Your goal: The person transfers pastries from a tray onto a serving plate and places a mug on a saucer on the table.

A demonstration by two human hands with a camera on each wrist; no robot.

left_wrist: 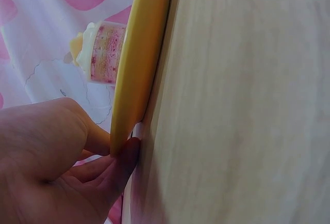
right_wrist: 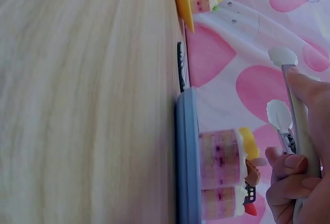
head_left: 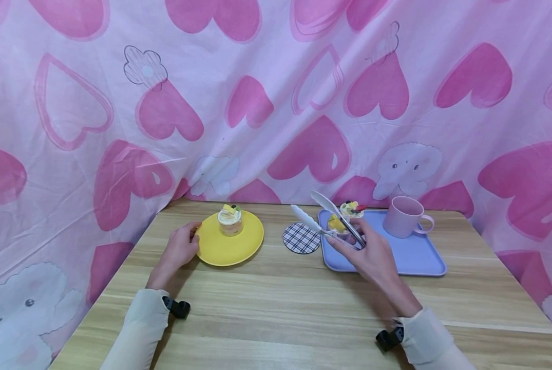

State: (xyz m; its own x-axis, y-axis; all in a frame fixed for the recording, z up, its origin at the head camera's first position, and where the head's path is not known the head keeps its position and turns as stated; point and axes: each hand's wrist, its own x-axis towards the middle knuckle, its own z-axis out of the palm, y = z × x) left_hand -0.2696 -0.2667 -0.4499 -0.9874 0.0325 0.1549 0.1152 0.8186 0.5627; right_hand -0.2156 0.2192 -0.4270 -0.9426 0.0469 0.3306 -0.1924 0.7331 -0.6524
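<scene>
At the left of the head view, my left hand (head_left: 181, 249) pinches the rim of a yellow plate (head_left: 211, 252) between thumb and fingers. One dessert cup (head_left: 230, 222) with cream and yellow fruit stands on that plate. My right hand (head_left: 370, 253) holds a pair of serving tongs (head_left: 338, 213), their white tips spread apart with nothing between them, above the left end of a blue tray (head_left: 410, 257). Two more dessert cups stand there: one with yellow topping (right_wrist: 221, 157), partly behind the hand and tongs, and one with a red piece on top (head_left: 352, 208).
A pink mug (head_left: 402, 218) stands at the tray's back right. Between plate and tray lies a round checkered coaster (head_left: 301, 238), close to the tray's left edge. Behind the wooden table (head_left: 266, 318) hangs a pink cloth (head_left: 257, 103) with hearts.
</scene>
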